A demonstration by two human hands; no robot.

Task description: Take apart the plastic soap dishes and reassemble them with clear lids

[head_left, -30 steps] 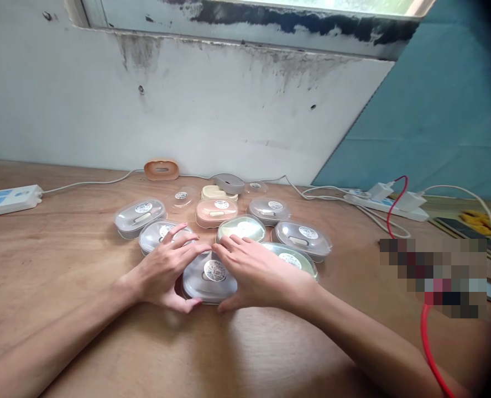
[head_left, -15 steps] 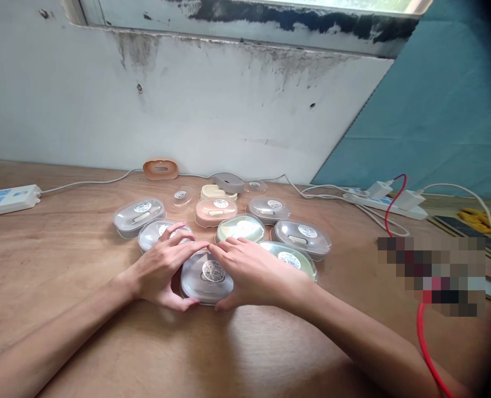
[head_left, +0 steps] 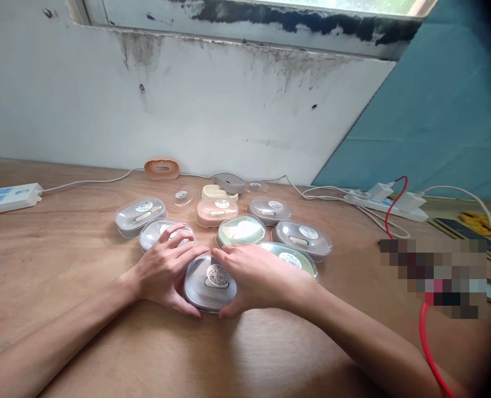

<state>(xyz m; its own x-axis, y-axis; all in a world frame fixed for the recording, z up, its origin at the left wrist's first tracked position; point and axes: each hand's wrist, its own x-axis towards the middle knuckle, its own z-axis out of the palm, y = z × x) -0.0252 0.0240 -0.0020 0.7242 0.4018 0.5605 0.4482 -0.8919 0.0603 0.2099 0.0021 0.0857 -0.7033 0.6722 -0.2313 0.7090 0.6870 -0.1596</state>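
Observation:
A grey oval soap box (head_left: 202,290) with a clear lid and a round printed sticker lies on the table in front of me. My left hand (head_left: 168,271) curves round its left side, thumb low at the near edge and fingers at the far edge. From the other side my right hand (head_left: 262,276) grips it the same way and hides its right end. Just past my left fingers sits another grey box (head_left: 152,235), partly covered. Beyond my right hand are a light green box (head_left: 239,229) and a second green one (head_left: 307,265), partly hidden.
Further back stand more lidded boxes, one of them pink (head_left: 216,213), and loose clear lids (head_left: 182,202). An orange tray (head_left: 161,169) leans by the wall. Power strips (head_left: 11,199) with cables lie left and right. A red cable (head_left: 426,337) runs down the right side.
The grey soap box has slid slightly toward me, with both hands staying round it. The fingers of my right hand have drawn back a little. The other boxes look unmoved.

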